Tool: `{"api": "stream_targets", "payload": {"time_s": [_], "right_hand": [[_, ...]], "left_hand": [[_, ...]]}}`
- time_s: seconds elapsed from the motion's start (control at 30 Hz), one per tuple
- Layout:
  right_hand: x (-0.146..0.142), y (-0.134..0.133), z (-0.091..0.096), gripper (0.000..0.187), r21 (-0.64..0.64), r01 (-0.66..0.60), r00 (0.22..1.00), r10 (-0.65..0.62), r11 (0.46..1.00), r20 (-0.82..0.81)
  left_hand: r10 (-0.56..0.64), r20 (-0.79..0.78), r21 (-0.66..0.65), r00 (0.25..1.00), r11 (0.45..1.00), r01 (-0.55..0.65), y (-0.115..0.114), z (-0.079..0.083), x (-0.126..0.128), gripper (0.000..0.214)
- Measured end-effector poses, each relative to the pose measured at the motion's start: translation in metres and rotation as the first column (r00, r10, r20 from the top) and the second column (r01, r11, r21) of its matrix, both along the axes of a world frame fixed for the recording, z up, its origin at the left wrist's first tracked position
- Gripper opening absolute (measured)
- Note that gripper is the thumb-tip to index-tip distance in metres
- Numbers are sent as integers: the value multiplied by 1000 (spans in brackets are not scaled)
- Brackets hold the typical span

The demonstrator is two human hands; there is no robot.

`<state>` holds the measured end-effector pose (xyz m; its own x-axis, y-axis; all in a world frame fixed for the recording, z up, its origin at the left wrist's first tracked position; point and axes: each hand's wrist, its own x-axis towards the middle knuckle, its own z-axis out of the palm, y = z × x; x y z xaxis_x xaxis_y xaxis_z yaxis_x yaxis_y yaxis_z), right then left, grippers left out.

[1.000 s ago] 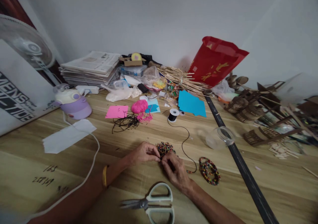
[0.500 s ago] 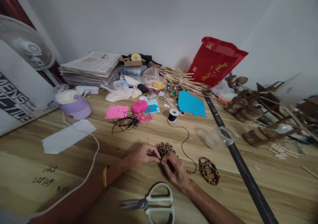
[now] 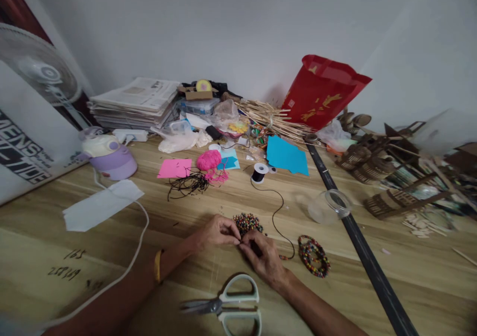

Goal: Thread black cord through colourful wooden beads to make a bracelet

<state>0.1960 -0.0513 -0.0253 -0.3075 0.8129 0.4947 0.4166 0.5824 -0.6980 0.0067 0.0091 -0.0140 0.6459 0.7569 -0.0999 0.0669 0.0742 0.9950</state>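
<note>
On the wooden tabletop (image 3: pixel 372 296), the left hand (image 3: pixel 215 230) and the right hand (image 3: pixel 263 257) meet with pinched fingertips at the near edge of a pile of coloured beads (image 3: pixel 246 222). What they pinch is too small to see. A black cord (image 3: pixel 276 216) runs from the spool (image 3: pixel 260 172) toward the right hand, with a beaded bracelet (image 3: pixel 313 255) just beside it and scissors (image 3: pixel 231 307) nearer to the person.

White-handled scissors (image 3: pixel 233 306) lie at the near edge of the wooden bench (image 3: pixel 410 256). Farther back sit a pink yarn ball (image 3: pixel 208 160), blue paper (image 3: pixel 286 155), a newspaper stack (image 3: pixel 136 102) and a red bag (image 3: pixel 323 91) against the wall.
</note>
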Motion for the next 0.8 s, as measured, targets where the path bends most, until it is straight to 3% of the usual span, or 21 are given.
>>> {"api": "stream_targets", "payload": {"time_s": [0.57,0.8], "right_hand": [[0,-1,9,4,85,-62,997,58,994,52],[4,-2,19,21,-57,51,986,-60,997,-159]], "left_hand": [[-14,87,-35,996,999,17,4,5,-2,31],[19,69,-38,997,999,-17,6,13,-5,30]]}}
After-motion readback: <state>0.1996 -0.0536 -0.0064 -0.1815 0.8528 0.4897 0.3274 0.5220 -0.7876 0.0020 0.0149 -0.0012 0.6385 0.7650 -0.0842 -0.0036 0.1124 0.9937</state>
